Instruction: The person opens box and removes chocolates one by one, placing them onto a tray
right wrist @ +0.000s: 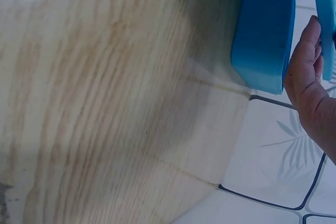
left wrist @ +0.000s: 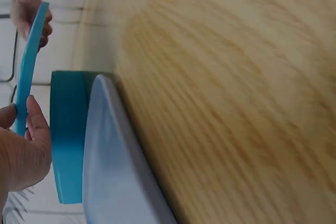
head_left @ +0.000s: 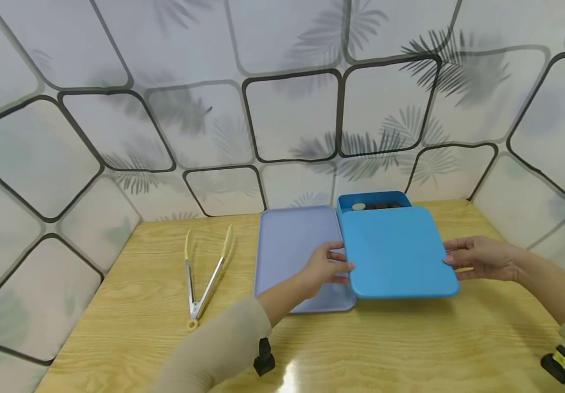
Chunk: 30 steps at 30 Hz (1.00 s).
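Note:
Both hands hold a flat blue lid (head_left: 397,254) level by its opposite sides, raised above a blue box (head_left: 373,199). My left hand (head_left: 323,267) pinches the left edge, thumb on top and fingers beneath. On the right edge, my right hand (head_left: 484,259) grips it the same way. In the left wrist view the lid (left wrist: 31,61) shows edge-on, apart from the box (left wrist: 68,135). Behind the lid's far edge, a pale round piece (head_left: 358,207) and dark brown pieces (head_left: 383,206) show inside the box; the lid hides the rest.
A lavender tray (head_left: 292,240) lies on the wooden table (head_left: 155,284), left of the box and partly under my left hand. Farther left lie metal tongs (head_left: 209,284) with cream tips, spread apart. A patterned wall covering (head_left: 287,120) stands behind and at both sides.

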{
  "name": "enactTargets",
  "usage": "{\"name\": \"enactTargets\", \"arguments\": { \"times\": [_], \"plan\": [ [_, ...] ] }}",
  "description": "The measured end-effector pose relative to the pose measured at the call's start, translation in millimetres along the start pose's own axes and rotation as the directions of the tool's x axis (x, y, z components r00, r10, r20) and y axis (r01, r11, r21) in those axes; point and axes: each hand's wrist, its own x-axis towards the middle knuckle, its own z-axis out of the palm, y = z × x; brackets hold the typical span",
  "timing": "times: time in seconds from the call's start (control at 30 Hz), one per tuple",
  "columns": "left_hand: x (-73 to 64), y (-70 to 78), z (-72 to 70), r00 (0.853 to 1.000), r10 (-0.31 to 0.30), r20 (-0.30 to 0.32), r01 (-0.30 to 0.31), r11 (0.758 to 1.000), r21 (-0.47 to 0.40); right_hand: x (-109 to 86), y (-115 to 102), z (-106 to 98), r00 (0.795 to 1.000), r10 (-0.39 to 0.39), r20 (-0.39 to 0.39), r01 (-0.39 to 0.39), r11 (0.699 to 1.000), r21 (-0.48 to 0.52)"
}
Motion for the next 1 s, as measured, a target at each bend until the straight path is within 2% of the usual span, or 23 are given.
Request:
{"name": "enactTargets", "arguments": {
  "times": [0.37, 0.57, 0.7, 1.0],
  "plan": [
    [-23.9, -18.3, 8.8, 1.000, 0.012, -0.015, -0.011, 1.000, 0.021, -9.2, 16, 11, 0.999, 0.047, 0.028, -0.047, 0.999, -0.010],
    [-36.5, -23.0, 18.6, 0.999, 0.033, -0.022, -0.033, 0.999, 0.011, -16.8, 23, 10, 0.992, 0.057, 0.111, -0.064, 0.996, 0.061],
    [-42.4, -29.3, 23.4, 1.000, 0.027, -0.015, -0.027, 1.000, -0.012, -22.5, 30, 10, 0.986, 0.058, 0.158, -0.073, 0.993, 0.095],
    [-50.3, -45.1, 34.2, 0.999, 0.020, -0.037, -0.021, 0.999, -0.026, -29.0, 43, 9, 0.974, 0.078, 0.214, -0.108, 0.985, 0.131]
  ]
}}
